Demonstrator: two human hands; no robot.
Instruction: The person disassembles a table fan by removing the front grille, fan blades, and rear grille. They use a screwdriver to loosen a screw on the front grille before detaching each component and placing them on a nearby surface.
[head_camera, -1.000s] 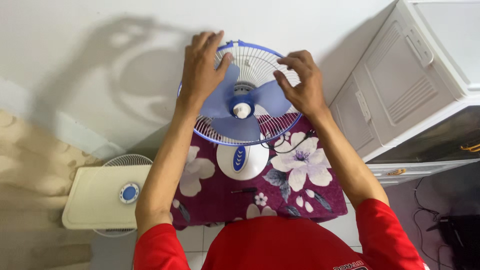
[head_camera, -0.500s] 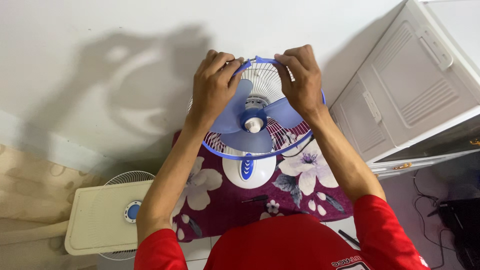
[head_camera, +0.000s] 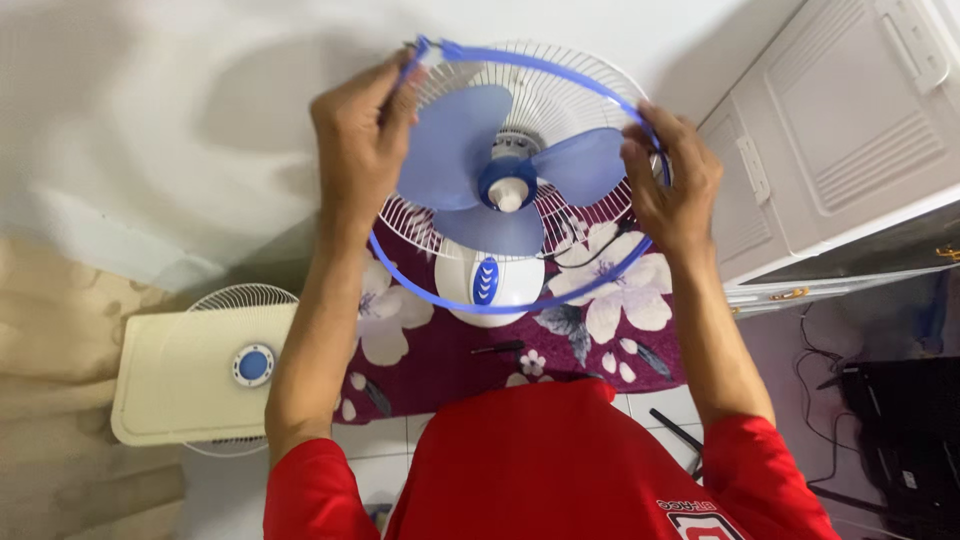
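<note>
1. Above the floral-covered table (head_camera: 600, 350), the person's left hand (head_camera: 358, 140) and right hand (head_camera: 672, 180) each close their fingers on the blue ring (head_camera: 520, 302), which hangs loose around the fan's white grille (head_camera: 560, 85).
2. Blue blades (head_camera: 450, 140) sit exposed over the white fan base (head_camera: 490, 285).
3. Beside it, a screwdriver (head_camera: 497, 348) lies on the cloth.

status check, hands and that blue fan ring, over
Left hand and right hand both grip the blue ring, pulled clear of the rear grille. Fan blades exposed. Nothing blocking.
</note>
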